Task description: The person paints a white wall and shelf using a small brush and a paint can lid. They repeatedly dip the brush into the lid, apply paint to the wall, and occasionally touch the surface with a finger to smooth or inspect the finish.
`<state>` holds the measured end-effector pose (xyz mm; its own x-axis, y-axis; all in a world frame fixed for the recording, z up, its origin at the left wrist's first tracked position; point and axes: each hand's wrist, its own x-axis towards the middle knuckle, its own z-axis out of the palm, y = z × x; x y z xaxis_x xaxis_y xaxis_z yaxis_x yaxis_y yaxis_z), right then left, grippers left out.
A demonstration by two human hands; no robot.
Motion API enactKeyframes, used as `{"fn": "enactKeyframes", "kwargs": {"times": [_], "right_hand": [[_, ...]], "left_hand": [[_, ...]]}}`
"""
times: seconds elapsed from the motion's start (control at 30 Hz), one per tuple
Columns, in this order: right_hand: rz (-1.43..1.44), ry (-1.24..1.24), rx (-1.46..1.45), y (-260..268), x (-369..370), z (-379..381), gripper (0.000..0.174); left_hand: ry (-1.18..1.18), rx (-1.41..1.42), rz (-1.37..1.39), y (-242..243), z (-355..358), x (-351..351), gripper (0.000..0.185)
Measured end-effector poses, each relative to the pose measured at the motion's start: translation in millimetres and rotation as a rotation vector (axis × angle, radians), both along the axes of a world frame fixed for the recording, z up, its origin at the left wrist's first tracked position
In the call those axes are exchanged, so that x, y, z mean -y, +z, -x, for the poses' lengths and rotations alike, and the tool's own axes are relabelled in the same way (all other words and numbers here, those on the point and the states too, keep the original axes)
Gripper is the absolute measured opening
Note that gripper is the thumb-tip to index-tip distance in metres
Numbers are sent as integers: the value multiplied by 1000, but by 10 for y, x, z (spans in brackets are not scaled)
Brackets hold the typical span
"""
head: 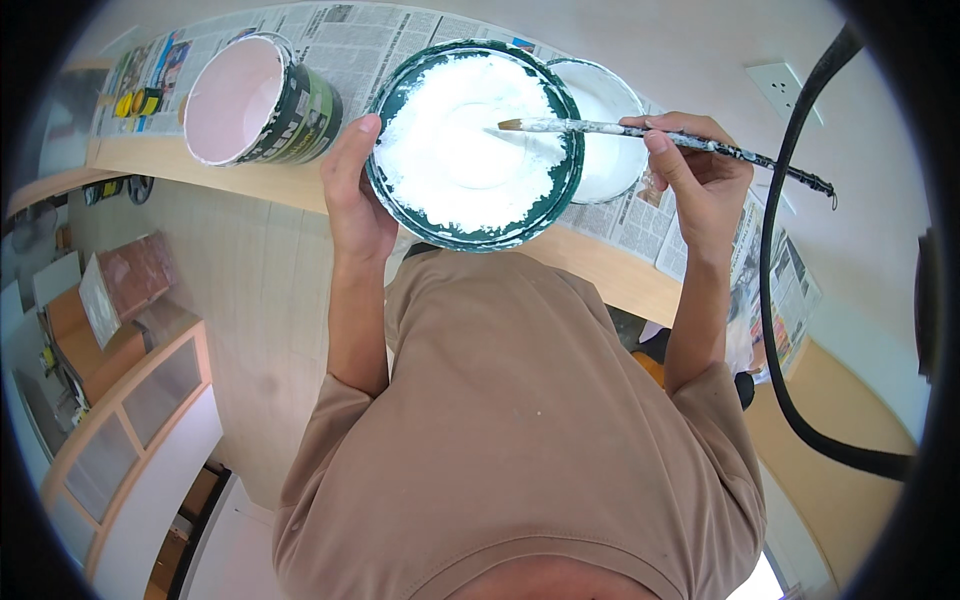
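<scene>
My left hand (358, 196) grips the left edge of a dark green paint bucket lid (450, 157), thumb on the rim. White paint coats most of the lid's face, leaving green showing around the border. In my right hand (701, 169) is a thin artist's paintbrush (600, 127), its handle spattered with white. The brown bristles point left over the lid; whether they touch the paint I cannot tell. Partly hidden behind the lid stands an open bucket (611, 150) with a white inside. Further left is a green paint bucket (300, 124) with a pale pink inside.
Newspaper sheets (360, 45) cover much of a wooden counter (247, 180) along the wall. Small yellow-and-black containers (142, 102) lie at its left end. A black cable (769, 247) hangs at the right, near the brush's end and a wall socket (784, 90). Cardboard boxes (97, 345) sit lower left.
</scene>
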<state>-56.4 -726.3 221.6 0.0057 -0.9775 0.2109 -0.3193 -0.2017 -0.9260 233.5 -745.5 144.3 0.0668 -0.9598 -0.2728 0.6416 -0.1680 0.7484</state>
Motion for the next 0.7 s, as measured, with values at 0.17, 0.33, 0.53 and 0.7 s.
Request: {"fn": "enactKeyframes", "kwargs": {"times": [0.17,0.33,0.53,0.7], "right_hand": [[19,55,18,56,-64,-48,12],[104,157,-17,69,-81,12,13],[117,201,-138,171,-121,26,12],[128,205,-107,231,-164,68,12]], "left_hand": [[7,-8,-6,38,-17,-19,24],[15,15,0,38,-31,-29,24],[9,19,9,48,-28,-23,25],[11,11,13,39,-34,-19,25]]}}
